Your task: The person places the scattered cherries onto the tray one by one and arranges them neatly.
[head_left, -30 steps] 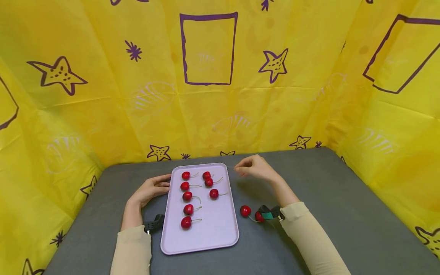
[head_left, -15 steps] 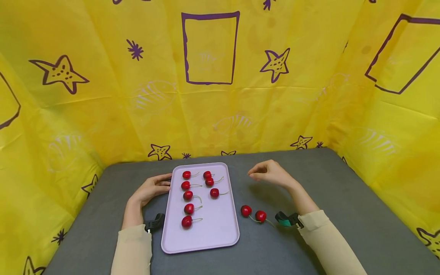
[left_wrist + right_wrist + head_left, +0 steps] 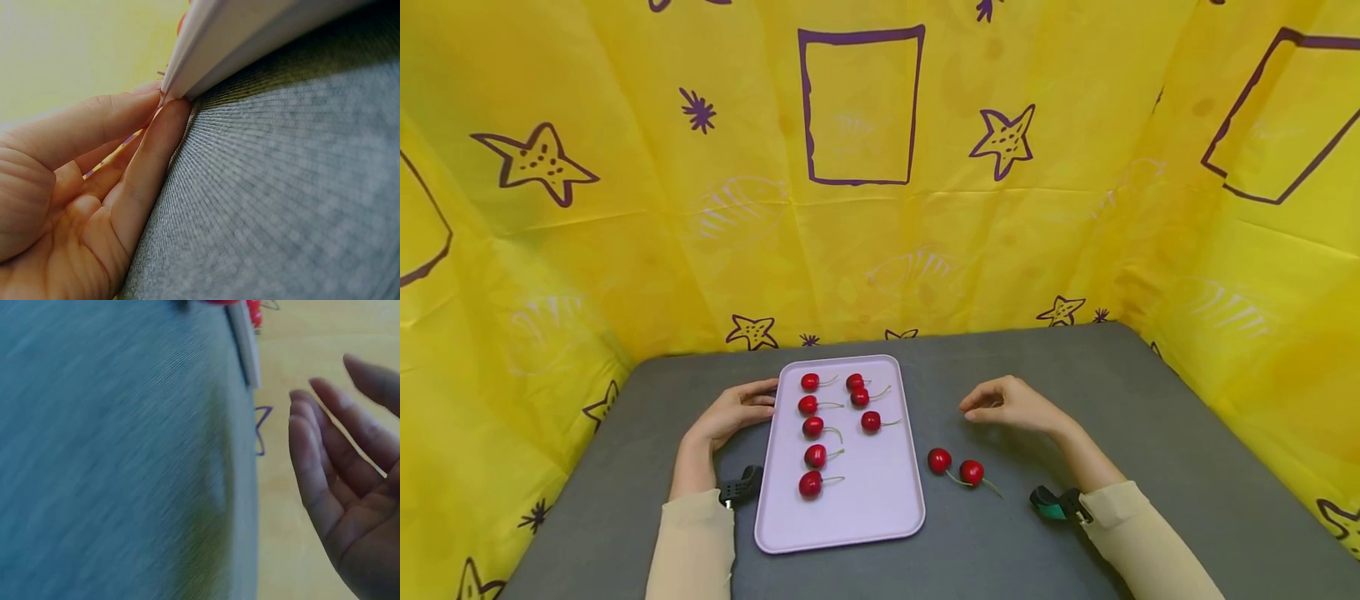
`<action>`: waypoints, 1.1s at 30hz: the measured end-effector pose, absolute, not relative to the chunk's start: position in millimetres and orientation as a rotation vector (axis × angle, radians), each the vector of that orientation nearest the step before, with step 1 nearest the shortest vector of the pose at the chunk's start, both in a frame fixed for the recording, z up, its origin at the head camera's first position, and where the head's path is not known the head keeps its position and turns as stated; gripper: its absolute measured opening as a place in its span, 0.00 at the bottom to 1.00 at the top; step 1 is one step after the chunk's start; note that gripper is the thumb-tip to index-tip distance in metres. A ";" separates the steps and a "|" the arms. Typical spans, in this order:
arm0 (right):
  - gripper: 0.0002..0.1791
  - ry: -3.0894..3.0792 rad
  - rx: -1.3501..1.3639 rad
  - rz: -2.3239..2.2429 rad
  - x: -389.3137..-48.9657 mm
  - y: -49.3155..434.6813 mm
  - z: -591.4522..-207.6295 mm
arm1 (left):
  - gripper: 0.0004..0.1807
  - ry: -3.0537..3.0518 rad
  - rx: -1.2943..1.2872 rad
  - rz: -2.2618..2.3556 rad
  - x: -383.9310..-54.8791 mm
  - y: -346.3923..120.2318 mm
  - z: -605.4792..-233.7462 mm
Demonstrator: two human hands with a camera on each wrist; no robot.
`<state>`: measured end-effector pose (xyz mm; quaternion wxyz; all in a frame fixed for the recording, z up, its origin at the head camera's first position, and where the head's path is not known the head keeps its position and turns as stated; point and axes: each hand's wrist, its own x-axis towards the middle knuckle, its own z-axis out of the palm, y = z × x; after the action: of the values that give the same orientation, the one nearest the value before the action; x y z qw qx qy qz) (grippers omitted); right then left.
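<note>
My left hand rests at the left edge of a pale lilac tray. In the left wrist view, its extended fingertips touch the tray's rim. Several red cherries with thin stems lie on the tray, in a longer left column and a shorter right one. My right hand is held over the grey table to the right of the tray. In the right wrist view, its loosely bent fingers are apart with nothing between them. Two cherries lie on the table between the tray and the right forearm.
The grey cloth-covered table extends around the tray. Behind it and on both sides hangs a yellow curtain with purple starfish and frame drawings. A black strap device sits at the right wrist, and another at the left.
My right hand has drawn away from the tray to the right and slightly toward me, leaving both loose cherries uncovered. The left hand stays at the rim; the cherries lie as before.
</note>
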<state>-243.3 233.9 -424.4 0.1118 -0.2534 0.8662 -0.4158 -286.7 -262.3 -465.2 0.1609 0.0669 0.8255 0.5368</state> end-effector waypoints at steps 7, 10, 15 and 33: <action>0.11 2.394 -0.771 -1.275 -239.3 246.9 -433.4 | 0.37 2.353 0.172 1.538 -286.8 -261.3 -465.1; 0.07 2.335 -0.808 -1.274 -238.4 250.8 -435.5 | 0.37 2.355 0.171 1.535 -286.7 -261.4 -465.2; 0.06 2.243 -0.864 -1.269 -237.1 256.0 -439.2 | 0.38 2.358 0.172 1.531 -286.9 -261.2 -465.1; 0.09 2.032 -0.887 -1.287 -222.5 256.9 -443.0 | 0.38 2.368 0.161 1.517 -286.2 -260.5 -465.4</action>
<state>-222.5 256.9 -443.0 0.2850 -0.3315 0.7598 -0.4812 -286.2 -260.5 -465.4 0.1615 0.0565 0.8297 0.5313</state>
